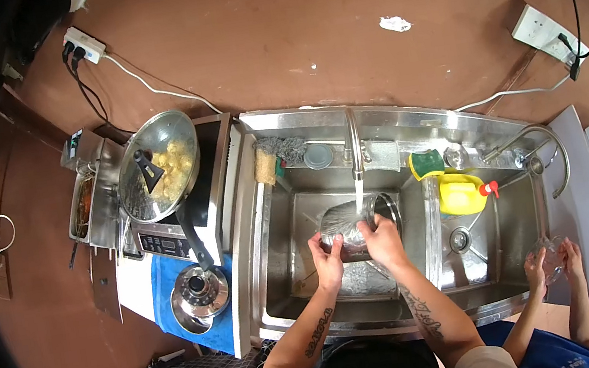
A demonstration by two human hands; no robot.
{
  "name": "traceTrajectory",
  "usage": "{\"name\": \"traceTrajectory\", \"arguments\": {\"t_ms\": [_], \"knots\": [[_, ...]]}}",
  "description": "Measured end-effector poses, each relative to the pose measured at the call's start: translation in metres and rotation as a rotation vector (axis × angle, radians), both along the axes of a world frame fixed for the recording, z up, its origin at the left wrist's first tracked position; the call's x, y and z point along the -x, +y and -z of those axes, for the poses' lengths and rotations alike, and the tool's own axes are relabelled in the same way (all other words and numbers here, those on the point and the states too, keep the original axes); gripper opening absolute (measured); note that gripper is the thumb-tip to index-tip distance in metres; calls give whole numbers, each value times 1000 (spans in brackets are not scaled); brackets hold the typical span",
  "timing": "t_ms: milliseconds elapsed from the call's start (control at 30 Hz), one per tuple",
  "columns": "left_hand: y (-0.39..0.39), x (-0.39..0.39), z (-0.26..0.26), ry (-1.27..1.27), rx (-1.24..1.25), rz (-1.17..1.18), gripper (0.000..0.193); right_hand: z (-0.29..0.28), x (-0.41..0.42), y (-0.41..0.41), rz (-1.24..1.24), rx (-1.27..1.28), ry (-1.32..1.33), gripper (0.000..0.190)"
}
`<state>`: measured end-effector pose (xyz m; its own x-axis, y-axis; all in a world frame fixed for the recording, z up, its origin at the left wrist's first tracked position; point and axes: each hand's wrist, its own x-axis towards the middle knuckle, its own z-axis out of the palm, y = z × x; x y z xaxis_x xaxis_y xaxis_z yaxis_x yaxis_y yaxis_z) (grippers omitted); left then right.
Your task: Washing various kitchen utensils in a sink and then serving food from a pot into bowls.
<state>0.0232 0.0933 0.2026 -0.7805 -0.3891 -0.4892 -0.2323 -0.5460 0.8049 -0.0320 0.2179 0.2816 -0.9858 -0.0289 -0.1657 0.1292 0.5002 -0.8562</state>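
Both my hands hold a shiny cylindrical container [342,222], likely steel, over the left basin of the stainless-steel sink [433,255]. It lies on its side with its rim facing right. Water from the tall faucet [354,141] runs onto its wall. My left hand [328,255] grips the base end at the left. Near the rim, my right hand [382,236] clasps the other end; the inside is mostly hidden.
A yellow bottle [461,194] with a red cap lies across the right basin beside a green-yellow sponge [426,163]. At right, another person's hands [554,263] hold a clear vessel [551,260]. A lidded pan [159,166] of food stands on the cooktop [211,156], its handle projecting frontward.
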Motion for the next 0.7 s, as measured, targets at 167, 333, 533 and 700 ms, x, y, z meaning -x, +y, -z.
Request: {"name": "traceTrajectory", "arguments": {"t_ms": [167,333,533,700], "knots": [[-9,22,-36,530,1181,481,44,12,-11,8,-108,108,70,24],[-33,100,-57,-144,736,1047,49,11,-27,18,-422,-37,414,21],[28,76,-46,447,918,594,55,18,3,28,-181,112,82,14],[18,64,-53,411,1141,526,43,30,-2,30,-178,164,140,16]]}}
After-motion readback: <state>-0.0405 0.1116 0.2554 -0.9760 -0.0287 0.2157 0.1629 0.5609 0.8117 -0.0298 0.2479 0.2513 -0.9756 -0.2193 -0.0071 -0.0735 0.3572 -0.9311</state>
